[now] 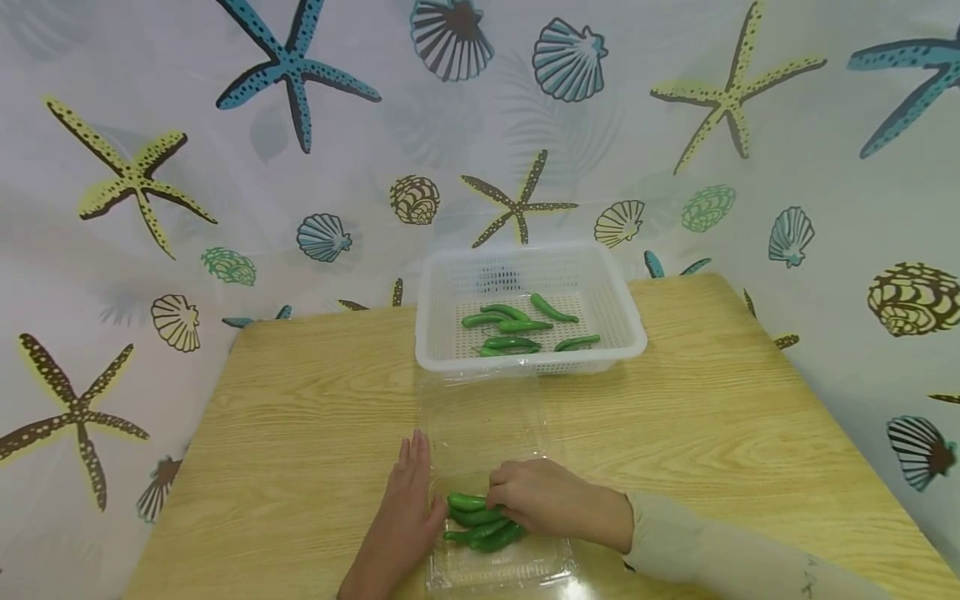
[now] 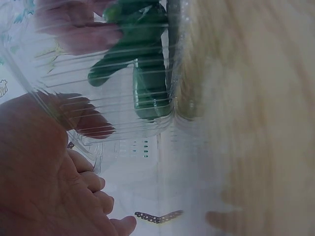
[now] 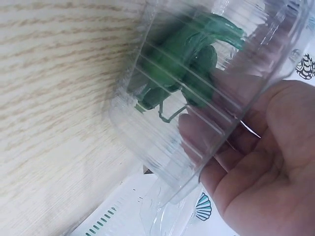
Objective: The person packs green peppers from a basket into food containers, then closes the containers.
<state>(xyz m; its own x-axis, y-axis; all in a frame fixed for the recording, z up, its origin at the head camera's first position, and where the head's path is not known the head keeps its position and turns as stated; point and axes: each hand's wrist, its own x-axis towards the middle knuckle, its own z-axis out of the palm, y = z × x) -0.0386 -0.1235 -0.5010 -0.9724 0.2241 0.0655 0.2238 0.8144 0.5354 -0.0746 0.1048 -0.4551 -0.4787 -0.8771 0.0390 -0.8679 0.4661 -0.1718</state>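
Observation:
A clear plastic clamshell box (image 1: 528,567) lies open on the table, its lid (image 1: 480,417) folded back toward the basket. Several green chili peppers (image 1: 480,529) lie side by side in its near half. My right hand (image 1: 543,498) reaches over the right wall with curled fingers and pinches a pepper at the top of the pile; the right wrist view shows the fingers (image 3: 194,137) inside through the ribbed wall. Along the left wall rests my left hand (image 1: 405,504), fingers straight and thumb at the rim. From the left wrist, peppers (image 2: 150,88) show through the plastic.
A white perforated basket (image 1: 633,329) stands at the back of the wooden table (image 1: 315,417), holding several more green peppers (image 1: 517,327). The lid's far edge reaches the basket's front. Behind the table hangs a cloth (image 1: 352,158) printed with starfish and shells.

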